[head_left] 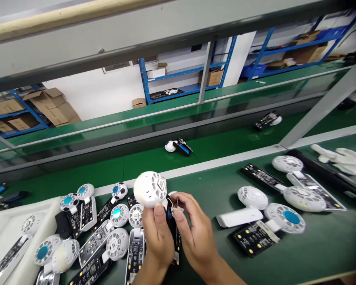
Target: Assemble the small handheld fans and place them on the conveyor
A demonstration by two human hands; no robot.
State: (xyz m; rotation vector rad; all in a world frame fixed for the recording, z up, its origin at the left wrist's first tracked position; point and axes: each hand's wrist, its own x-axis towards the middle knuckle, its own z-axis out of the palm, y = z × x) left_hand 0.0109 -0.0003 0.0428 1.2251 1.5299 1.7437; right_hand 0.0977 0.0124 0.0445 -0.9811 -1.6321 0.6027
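Left fingers (159,211) hold a white dome (150,190), right (195,229) seemingly pinching wires (174,206).

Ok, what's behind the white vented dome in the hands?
Behind the white vented dome, a dark part with thin wires and a blue patch shows between the left hand and right hand; the hands hide the rest of it.

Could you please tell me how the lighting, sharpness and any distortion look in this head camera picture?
In the head view, the lighting is bright and fairly even; the white dome above the left hand and right hand looks nearly overexposed; the far green belt has a sheen; the blue shelves appear tilted, with no obvious blur.
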